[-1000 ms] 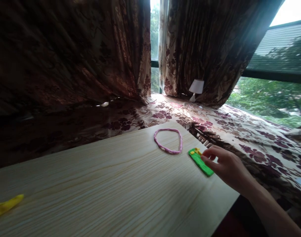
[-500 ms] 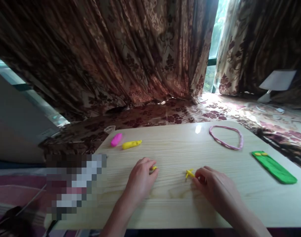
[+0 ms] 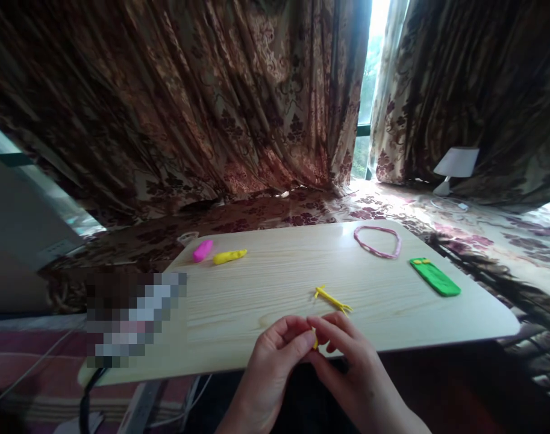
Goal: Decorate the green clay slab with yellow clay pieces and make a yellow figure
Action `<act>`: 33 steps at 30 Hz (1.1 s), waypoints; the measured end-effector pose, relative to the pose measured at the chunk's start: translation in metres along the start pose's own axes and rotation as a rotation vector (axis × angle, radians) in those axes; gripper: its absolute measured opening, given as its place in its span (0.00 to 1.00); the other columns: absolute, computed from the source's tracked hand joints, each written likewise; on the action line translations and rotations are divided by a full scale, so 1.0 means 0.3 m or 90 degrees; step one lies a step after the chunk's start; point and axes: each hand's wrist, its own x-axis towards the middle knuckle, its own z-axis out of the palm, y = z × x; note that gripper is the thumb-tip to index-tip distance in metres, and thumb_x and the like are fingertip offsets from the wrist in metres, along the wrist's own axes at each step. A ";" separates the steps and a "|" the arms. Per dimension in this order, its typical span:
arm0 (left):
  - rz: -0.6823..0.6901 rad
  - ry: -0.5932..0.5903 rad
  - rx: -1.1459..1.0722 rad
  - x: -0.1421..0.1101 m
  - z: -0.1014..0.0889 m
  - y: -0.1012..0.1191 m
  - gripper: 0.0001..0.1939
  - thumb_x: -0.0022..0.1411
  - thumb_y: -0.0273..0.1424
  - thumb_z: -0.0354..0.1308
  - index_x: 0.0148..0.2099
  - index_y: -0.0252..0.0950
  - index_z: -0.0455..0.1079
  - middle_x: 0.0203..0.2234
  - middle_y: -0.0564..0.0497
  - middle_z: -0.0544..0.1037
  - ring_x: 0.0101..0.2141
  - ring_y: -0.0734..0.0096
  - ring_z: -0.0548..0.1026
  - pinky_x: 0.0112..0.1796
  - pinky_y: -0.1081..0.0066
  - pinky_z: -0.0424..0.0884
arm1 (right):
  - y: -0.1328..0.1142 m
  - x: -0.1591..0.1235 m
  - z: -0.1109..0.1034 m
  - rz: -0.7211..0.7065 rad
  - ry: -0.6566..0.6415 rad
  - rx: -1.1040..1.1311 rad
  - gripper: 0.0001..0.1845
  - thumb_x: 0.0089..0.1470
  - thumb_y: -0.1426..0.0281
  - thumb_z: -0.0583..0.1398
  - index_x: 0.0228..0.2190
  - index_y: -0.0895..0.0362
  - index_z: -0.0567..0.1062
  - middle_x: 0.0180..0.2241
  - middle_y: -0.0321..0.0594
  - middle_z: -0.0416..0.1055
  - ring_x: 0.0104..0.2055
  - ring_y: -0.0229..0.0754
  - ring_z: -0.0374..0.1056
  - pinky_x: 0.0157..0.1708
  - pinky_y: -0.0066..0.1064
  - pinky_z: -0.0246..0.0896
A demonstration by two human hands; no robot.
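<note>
My left hand [image 3: 281,352] and my right hand [image 3: 349,352] meet at the near edge of the table. Between their fingertips is a small piece of yellow modelling clay [image 3: 315,342], mostly covered by the fingers. Both hands are closed around it. Just beyond them, a thin yellow clay stick figure [image 3: 331,297] with forked ends lies flat on the wood.
On the pale table [image 3: 265,289] lie a pink clay lump [image 3: 203,251], a yellow clay roll [image 3: 230,257], a twisted pink clay loop [image 3: 378,242] and a green clay slab [image 3: 435,278] with yellow bits. A white lamp [image 3: 456,163] stands behind, right.
My right hand has let go of the yellow stick figure, which now lies on the table. Both hands have come together closer to me, around the small yellow piece. The view has shifted.
</note>
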 end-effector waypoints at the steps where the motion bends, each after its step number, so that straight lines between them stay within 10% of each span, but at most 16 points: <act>1: -0.018 0.009 -0.064 -0.017 0.009 -0.007 0.03 0.53 0.28 0.62 0.33 0.35 0.71 0.28 0.53 0.76 0.33 0.73 0.73 0.37 0.74 0.68 | -0.008 -0.011 0.003 0.002 0.002 0.012 0.18 0.54 0.75 0.56 0.47 0.52 0.69 0.39 0.41 0.66 0.39 0.40 0.65 0.37 0.32 0.65; 33: 0.023 0.022 0.047 -0.067 -0.006 -0.048 0.11 0.58 0.35 0.58 0.36 0.33 0.77 0.24 0.49 0.75 0.30 0.69 0.69 0.36 0.71 0.66 | -0.035 -0.024 -0.020 -0.027 0.031 0.055 0.10 0.55 0.73 0.57 0.39 0.54 0.75 0.33 0.40 0.68 0.35 0.40 0.67 0.35 0.32 0.66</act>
